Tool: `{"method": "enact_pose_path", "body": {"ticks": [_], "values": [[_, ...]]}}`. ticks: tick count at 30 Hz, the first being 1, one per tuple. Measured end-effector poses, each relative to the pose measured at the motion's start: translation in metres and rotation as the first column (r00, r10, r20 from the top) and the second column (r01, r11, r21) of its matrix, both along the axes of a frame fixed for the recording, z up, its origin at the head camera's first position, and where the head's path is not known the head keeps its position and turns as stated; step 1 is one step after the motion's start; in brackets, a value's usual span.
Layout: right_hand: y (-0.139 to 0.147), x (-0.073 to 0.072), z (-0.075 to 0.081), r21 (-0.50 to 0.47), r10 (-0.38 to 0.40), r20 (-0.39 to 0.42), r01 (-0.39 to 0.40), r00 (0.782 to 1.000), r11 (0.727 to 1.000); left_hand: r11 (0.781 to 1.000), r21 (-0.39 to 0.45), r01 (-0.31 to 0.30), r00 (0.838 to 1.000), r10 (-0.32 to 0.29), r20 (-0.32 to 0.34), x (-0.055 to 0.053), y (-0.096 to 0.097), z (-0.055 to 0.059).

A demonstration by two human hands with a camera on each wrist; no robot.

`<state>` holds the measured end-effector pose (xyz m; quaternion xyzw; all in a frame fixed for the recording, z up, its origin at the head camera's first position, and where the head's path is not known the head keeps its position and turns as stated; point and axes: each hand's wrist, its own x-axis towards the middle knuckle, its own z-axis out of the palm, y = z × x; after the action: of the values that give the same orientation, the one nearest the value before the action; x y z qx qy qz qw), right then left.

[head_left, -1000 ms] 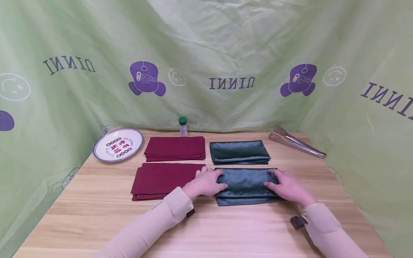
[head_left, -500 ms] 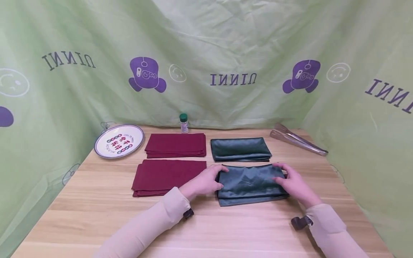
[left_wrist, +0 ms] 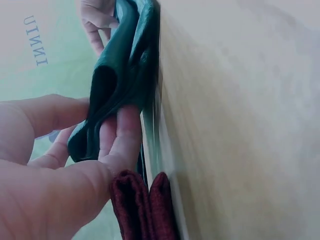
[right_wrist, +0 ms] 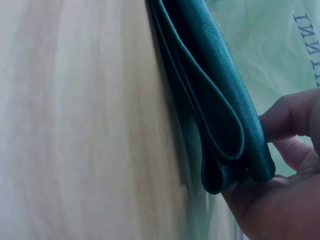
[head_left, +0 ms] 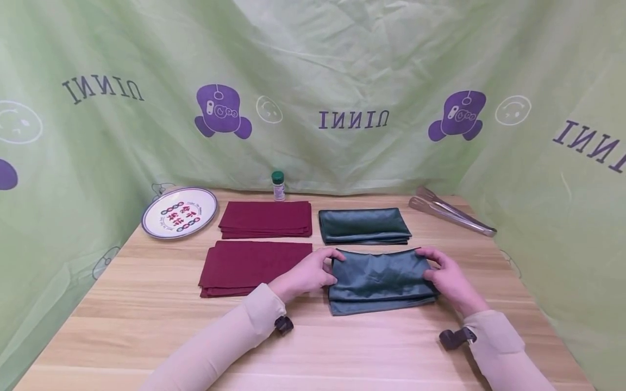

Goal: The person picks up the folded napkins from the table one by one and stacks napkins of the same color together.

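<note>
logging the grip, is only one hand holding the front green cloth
No, the left hand and the right hand grip opposite ends of the front green cloth.

The green cloth [head_left: 381, 277] just right of the lower centre of the frame is satiny, with a soft sheen and shallow wrinkles; close up, a fine weave shows along its folded edge. The other green cloth [head_left: 364, 225] above it looks equally glossy. At centre left, the two red cloths [head_left: 259, 266] are matt woven fabric. The plate [head_left: 179, 213] has a smooth, shiny glaze, the tongs [head_left: 471, 224] at right are polished metal, and the tabletop [head_left: 342, 347] shows smooth, faintly glossy wood grain. Behind hangs thin, creased, slightly lustrous curtain fabric [head_left: 313, 157].
</note>
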<state>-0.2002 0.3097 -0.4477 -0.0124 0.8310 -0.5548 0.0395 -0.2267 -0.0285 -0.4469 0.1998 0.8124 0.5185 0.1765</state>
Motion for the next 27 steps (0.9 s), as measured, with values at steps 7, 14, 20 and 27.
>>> {"method": "enact_pose_path", "body": {"ticks": [7,14,20,27], "values": [[-0.001,-0.001,0.004,-0.074,-0.035,0.024,0.036,0.999,0.997,0.989,0.140,-0.039,0.995,0.025,0.099,0.000,-0.003,0.004],[-0.006,-0.003,0.013,-0.170,-0.060,0.001,0.059,0.998,0.984,0.987,0.157,-0.044,0.995,0.030,0.092,-0.004,-0.009,0.014],[-0.007,-0.012,0.020,-0.201,-0.065,-0.018,0.060,0.998,0.978,0.984,0.176,-0.041,0.997,0.029,0.070,-0.012,-0.017,0.022],[-0.012,-0.023,0.026,-0.312,-0.063,-0.050,0.044,0.997,0.949,0.973,0.225,-0.048,0.998,0.041,0.038,-0.026,-0.024,0.033]]}}
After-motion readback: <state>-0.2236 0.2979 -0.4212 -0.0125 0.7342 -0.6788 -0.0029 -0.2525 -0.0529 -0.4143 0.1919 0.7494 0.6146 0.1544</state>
